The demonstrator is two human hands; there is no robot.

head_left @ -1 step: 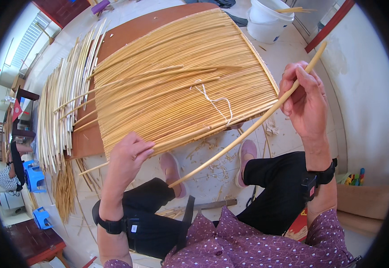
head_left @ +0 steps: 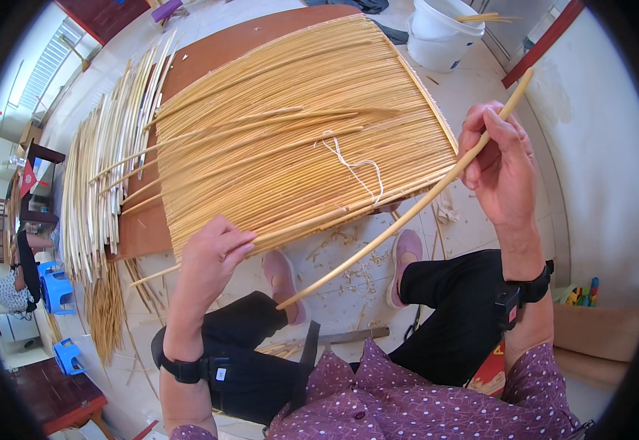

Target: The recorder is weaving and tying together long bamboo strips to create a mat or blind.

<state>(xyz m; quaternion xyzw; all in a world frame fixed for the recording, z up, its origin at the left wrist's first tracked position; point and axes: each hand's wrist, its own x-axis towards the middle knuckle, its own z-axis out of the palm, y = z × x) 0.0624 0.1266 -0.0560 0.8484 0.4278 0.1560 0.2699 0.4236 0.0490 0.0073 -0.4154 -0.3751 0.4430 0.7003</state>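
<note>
In my right hand (head_left: 501, 158), fingers closed, is a long pale-yellow stalk (head_left: 393, 229). It slants from above the hand down to near my left knee. My left hand (head_left: 220, 253) is pinched at the near left corner of a mat of stalks (head_left: 283, 95) laid side by side. A near-edge stalk (head_left: 154, 276) passes at the left hand's fingers and sticks out to its left; the hand hides part of it. White string (head_left: 354, 167) lies loosely on the mat's right part. Several loose stalks (head_left: 239, 152) lie across the mat.
A brown table (head_left: 220, 37) bears the mat. Many whitish stalks (head_left: 103, 169) overhang its left side, with a brown bundle (head_left: 105, 315) below. White buckets (head_left: 440, 44) stand far right. Shavings (head_left: 349, 271) litter the tiled floor. Blue stools (head_left: 57, 292) and another person (head_left: 13, 293) are at left.
</note>
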